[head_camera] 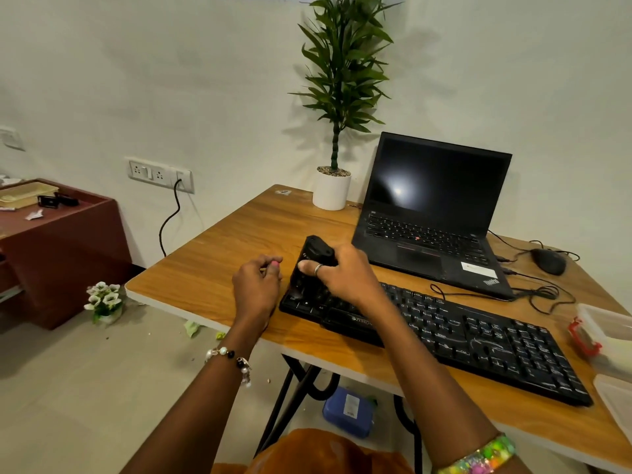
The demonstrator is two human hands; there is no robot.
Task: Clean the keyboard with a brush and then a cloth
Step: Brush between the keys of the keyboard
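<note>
Right hand [342, 271] is gripping a black brush [313, 260], fingers curled round it, over the keyboard [444, 333] end nearest the tabletop [219, 254] left edge; left hand [256, 285] is hovering beside, fingers loosely curled, hold unclear; brushing likely underway; no cloth showing.

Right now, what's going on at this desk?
A person sits at a wooden table, working over a black keyboard at its left end. The right hand grips a black brush-like tool set against the keys there. The left hand is curled just left of the keyboard, pinching something small that I cannot identify. An open laptop with a dark screen stands behind, next to a potted plant and a mouse. No cloth is visible.
</note>
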